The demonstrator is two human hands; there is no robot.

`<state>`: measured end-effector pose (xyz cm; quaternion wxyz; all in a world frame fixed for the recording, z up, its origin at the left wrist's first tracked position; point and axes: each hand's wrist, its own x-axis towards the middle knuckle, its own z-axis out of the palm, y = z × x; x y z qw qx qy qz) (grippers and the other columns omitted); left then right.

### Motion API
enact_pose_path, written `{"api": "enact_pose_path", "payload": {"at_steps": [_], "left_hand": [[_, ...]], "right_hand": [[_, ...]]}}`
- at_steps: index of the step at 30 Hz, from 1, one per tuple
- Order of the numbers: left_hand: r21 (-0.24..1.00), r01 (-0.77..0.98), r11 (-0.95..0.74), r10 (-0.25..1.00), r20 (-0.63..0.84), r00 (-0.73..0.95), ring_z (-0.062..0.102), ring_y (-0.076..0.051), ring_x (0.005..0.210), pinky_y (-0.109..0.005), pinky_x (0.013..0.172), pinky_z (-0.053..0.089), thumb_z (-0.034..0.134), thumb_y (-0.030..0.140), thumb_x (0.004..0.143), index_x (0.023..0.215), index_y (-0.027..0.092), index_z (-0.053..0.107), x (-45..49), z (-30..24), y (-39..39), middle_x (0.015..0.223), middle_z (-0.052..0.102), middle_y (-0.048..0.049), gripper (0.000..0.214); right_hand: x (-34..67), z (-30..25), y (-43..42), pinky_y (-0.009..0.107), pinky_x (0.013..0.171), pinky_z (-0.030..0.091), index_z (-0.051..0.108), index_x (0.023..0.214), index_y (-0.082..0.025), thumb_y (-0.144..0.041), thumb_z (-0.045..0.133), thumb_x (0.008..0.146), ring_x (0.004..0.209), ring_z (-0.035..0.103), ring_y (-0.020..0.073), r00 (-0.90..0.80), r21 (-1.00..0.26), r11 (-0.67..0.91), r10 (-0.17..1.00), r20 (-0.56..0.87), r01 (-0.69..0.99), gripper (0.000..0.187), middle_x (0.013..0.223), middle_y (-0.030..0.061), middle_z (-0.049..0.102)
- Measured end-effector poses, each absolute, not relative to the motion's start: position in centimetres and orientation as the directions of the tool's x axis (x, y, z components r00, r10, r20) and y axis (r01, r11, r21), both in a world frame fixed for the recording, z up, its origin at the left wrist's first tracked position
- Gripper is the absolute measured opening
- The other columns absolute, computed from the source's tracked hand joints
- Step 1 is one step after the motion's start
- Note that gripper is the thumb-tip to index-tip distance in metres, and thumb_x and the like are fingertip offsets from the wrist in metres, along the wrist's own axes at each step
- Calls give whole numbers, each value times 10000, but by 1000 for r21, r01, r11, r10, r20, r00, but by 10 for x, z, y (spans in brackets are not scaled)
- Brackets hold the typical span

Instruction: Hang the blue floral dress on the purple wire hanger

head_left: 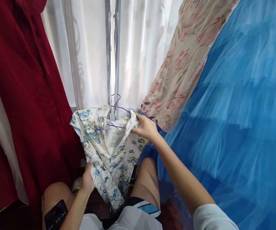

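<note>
A white garment with blue and yellow flowers (98, 137) hangs on a thin purple wire hanger (115, 101) in front of me. Its neckline falls open in a deep V, and the hanger's bar shows inside. My right hand (146, 127) grips the shoulder on the right side, thumb and fingers closed on the cloth near the neckline edge. Lower on the left, my left hand (88, 179) holds the side edge of the same garment; its fingertips are partly hidden behind the cloth.
A dark red dress (30, 86) hangs at left. At right hang a beige dress with pink flowers (176, 67) and a layered blue tulle dress (235, 105). White curtains (138, 54) cover the back. A phone (55, 215) showing a timer lies on my left thigh.
</note>
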<state>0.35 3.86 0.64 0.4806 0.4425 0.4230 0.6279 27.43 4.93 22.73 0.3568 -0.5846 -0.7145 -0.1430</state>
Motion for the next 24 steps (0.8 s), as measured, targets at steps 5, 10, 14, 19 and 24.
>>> {"api": "enact_pose_path", "payload": {"at_steps": [5, 10, 14, 19, 24], "left_hand": [[954, -268, -136, 984, 100, -145, 591, -301, 1218, -432, 1036, 484, 741, 469, 711, 1180, 219, 645, 12, -22, 7, 1196, 695, -91, 540], [962, -232, -141, 982, 107, -153, 626, -282, 1170, -401, 1034, 478, 716, 445, 762, 1087, 227, 685, 22, -39, -9, 1190, 699, -84, 393], [977, -169, -131, 977, 99, -187, 645, -294, 1132, -410, 1006, 493, 707, 465, 762, 1059, 199, 683, 24, -41, -18, 1149, 710, -109, 399], [990, -38, -136, 975, 127, -185, 634, -309, 1147, -392, 968, 516, 669, 518, 769, 994, 186, 700, 19, -33, -28, 1108, 722, -119, 402], [990, 0, -139, 978, 137, -154, 653, -317, 1110, -391, 945, 532, 645, 525, 783, 973, 190, 720, 14, -30, -32, 1074, 733, -113, 392]], "right_hand": [[288, 218, 37, 358, 885, 452, 411, 1460, -245, -382, 754, 660, 1063, 599, 322, -229, -95, 375, 727, 647, 922, 882, 1192, 97, 619], [273, 186, 28, 507, 1103, 304, 353, 1486, -213, -241, 659, 747, 1352, 374, 357, -375, -56, 570, 609, 699, 820, 801, 1455, 146, 439], [223, 131, 4, 431, 1026, 412, 520, 1317, -248, -248, 535, 886, 1196, 535, 261, -608, -240, 852, 505, 613, 466, 432, 1267, 110, 595], [182, 36, -22, 329, 707, 458, 546, 892, -228, -358, 559, 907, 756, 542, 194, 15, -751, 552, 802, 597, 363, 131, 823, 35, 568], [169, -17, -27, 287, 579, 383, 514, 830, -226, -513, 540, 902, 610, 458, 169, 62, -948, 296, 950, 305, 119, 297, 678, -11, 497]]}}
